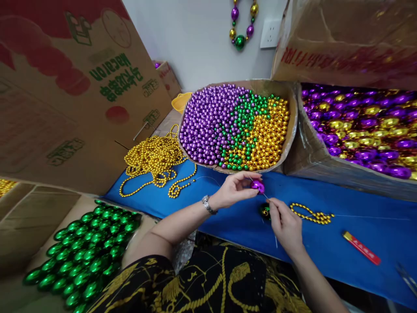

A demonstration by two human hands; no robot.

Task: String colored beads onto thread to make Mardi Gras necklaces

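Between the thumb and fingers of my left hand [235,190] is a shiny purple bead [257,187], held just in front of the bead box. My right hand [286,224] is closed in a pinch on a thin clear string [266,197] that runs up to the purple bead. A dark green bead [265,211] lies beside the right fingertips, partly hidden by them. Right of that hand, a short gold bead strand [312,214] rests on the blue cloth [329,248], with more string trailing away to the right.
A box of small purple, green and gold beads [228,126] stands ahead. Large purple and gold beads [368,126] fill another box at right. Gold bead chains [153,161] pile up left; green beads [94,248] sit lower left. A red lighter [361,248] and scissors [407,278] lie right.
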